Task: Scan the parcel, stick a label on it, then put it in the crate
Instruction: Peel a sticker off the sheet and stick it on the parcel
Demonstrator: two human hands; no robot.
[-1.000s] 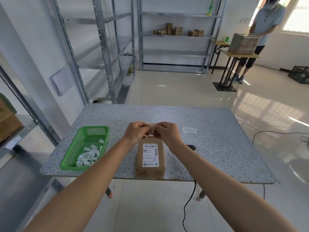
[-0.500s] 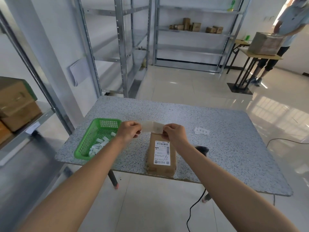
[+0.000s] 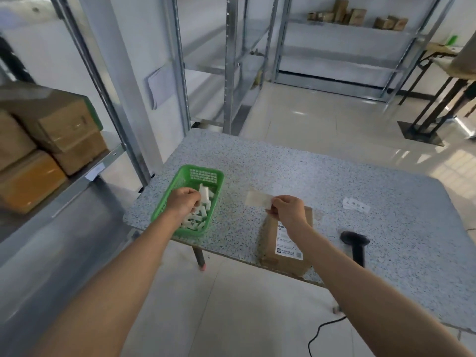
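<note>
Right hand (image 3: 288, 211) pinches one end of a thin translucent label strip (image 3: 257, 198) between thumb and fingers, above the far end of the brown cardboard parcel (image 3: 286, 243) lying flat at the near edge of the speckled grey table (image 3: 322, 173) (printed white shipping label upward). Left hand (image 3: 184, 202), fingers curled closed on a small white paper piece (image 3: 204, 193), sits over the green plastic mesh basket (image 3: 206, 175). Black handheld scanner (image 3: 355, 244) lies right of the parcel.
</note>
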